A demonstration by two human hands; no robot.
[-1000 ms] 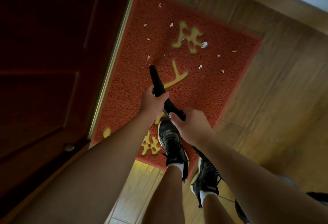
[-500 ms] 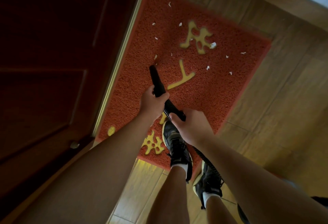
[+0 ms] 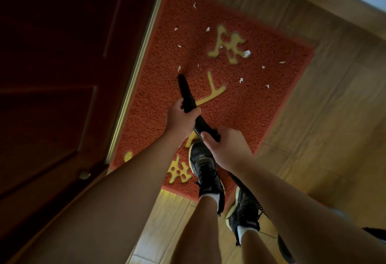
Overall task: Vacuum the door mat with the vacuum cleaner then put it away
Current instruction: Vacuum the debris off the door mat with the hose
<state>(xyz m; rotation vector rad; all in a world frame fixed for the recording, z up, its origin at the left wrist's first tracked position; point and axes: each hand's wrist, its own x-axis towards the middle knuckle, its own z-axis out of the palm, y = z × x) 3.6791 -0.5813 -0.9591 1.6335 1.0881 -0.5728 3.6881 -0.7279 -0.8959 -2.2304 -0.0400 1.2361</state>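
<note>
The red door mat [image 3: 261,100] is lying on the wooden floor [image 3: 334,128], just beside the threshold of a dark door [image 3: 52,75]. It is showing 3 yellow characters [image 3: 227,46] that look like Chinese writing, but they are blurred, and the arms are partly covering 2 of them, so I cannot read them. The left shoe [image 3: 205,171] is carrying small pale letters on its side, too small to read. The person is holding the black vacuum nozzle [image 3: 184,90] with 2 hands. The left hand [image 3: 180,120] is gripping the nozzle with its fingers curled round it, and the nozzle is pointing away from this hand, its tip coming down to the mat near the door side. The right hand [image 3: 226,148] is grasping the part just behind, where the ribbed hose [image 3: 247,192] is joining, and the hose is running back under the right forearm. Small white scraps [image 3: 246,53] are lying on the mat beyond the nozzle tip, mostly apart from it, and 1 scrap is lying just beside the tip. The left shoe is standing on the near edge of the mat.
</note>
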